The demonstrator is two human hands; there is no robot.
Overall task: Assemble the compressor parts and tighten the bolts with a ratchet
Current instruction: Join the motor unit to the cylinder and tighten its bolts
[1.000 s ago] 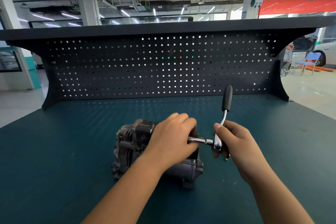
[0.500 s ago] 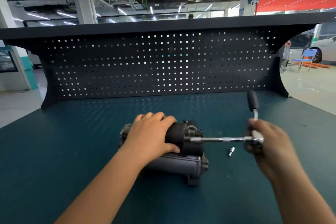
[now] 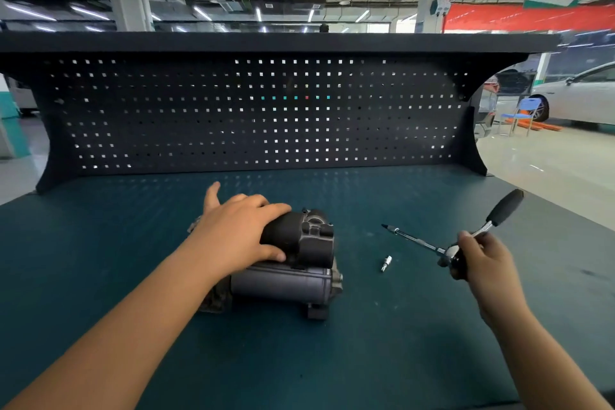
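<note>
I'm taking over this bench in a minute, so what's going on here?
A person is working on a dark grey metal compressor on the dark green bench top. Their left hand holds its black cylindrical upper part. Their right hand grips a chrome ratchet with a black handle near its head; its extension bar points towards the compressor but is clear of it. A small silver bolt-like piece lies loose on the bench between them.

The left hand (image 3: pixel 237 236) hides the upper left of the compressor (image 3: pixel 286 281)
</note>
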